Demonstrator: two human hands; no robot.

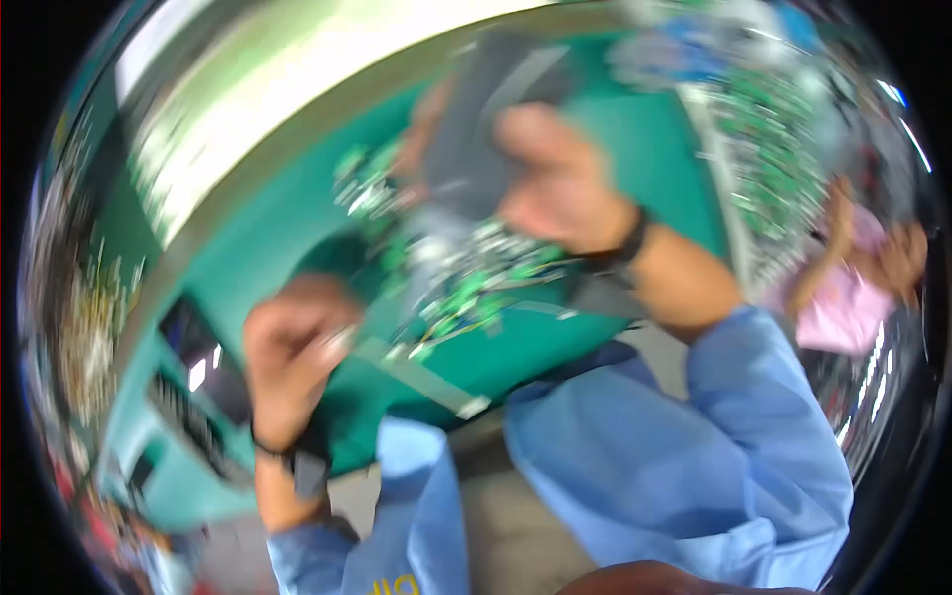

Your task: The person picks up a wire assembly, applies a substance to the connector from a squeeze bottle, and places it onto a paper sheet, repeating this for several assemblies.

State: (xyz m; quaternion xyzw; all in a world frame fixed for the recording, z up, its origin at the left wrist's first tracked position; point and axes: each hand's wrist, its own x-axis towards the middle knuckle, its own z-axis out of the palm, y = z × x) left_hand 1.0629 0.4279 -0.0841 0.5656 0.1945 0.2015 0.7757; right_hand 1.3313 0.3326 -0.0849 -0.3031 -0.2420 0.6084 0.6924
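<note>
My right hand (560, 183) is closed on a dark grey rectangular object (476, 124), raised over the green table; its thumb lies across the near face and fingers show behind the far left side. Motion blur hides what kind of thing it is. To the lower left, my left hand (297, 332) hovers with its fingers curled together; whatever they may hold is too smeared to make out. Between and below the hands lies a loose pile of small green and white pieces (466, 293), which look like circuit boards.
The green table (645, 139) curves across the view, with a pale strip (426, 382) near its front edge. A black device (203, 347) stands at left. More green pieces (769, 149) and clear and blue bags (704, 40) lie at right, near a person in pink (848, 297).
</note>
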